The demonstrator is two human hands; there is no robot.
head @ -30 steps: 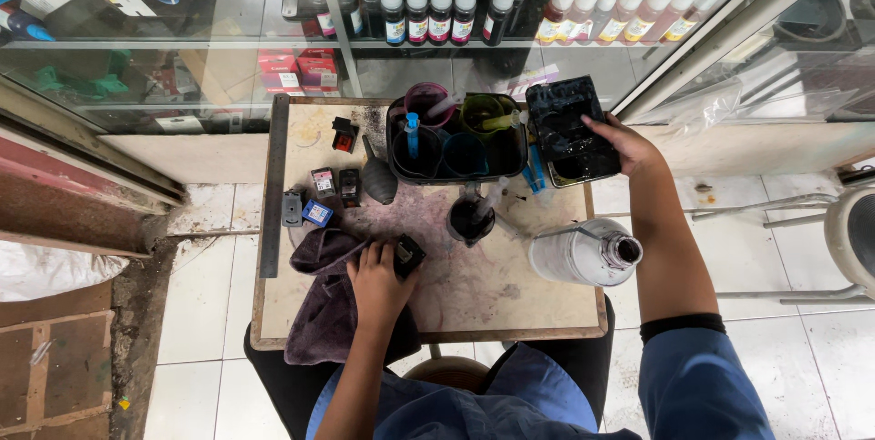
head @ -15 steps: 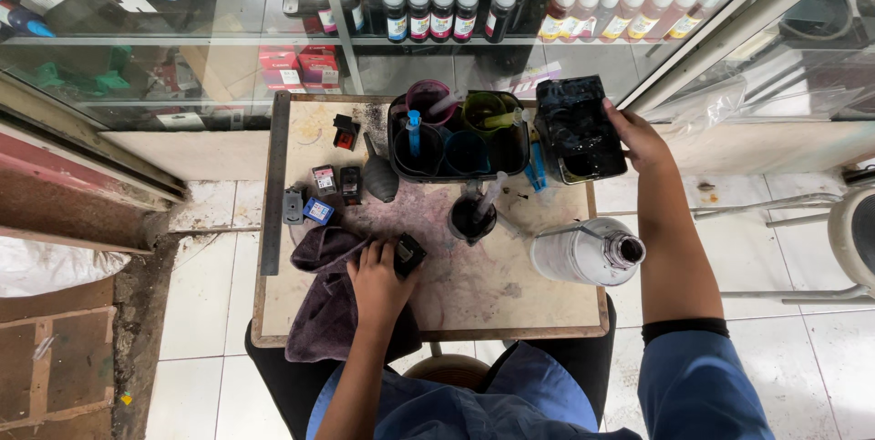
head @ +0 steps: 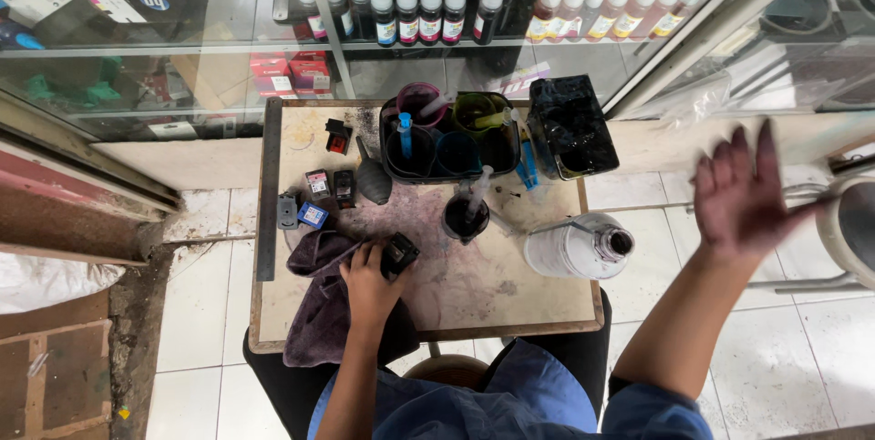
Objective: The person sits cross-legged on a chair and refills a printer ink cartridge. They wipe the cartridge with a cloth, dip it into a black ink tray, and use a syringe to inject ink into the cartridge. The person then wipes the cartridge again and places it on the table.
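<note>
Left hand [head: 369, 278] pins a black ink cartridge [head: 398, 253] against the purple rag [head: 321, 308] at the near-left of the stained wooden table [head: 510, 299], fingers curled round it, the rag likely there to catch drips; right hand [head: 743, 192] is raised off the table to the right, blurred, fingers spread, holding nothing; white ink bottle [head: 574, 248] lies on its side near the middle; black tray [head: 572, 125] sits at the far edge.

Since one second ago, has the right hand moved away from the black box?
Yes. The right hand has left the black box at the table's far right corner and now hangs open, blurred, over the floor to the table's right.
</note>
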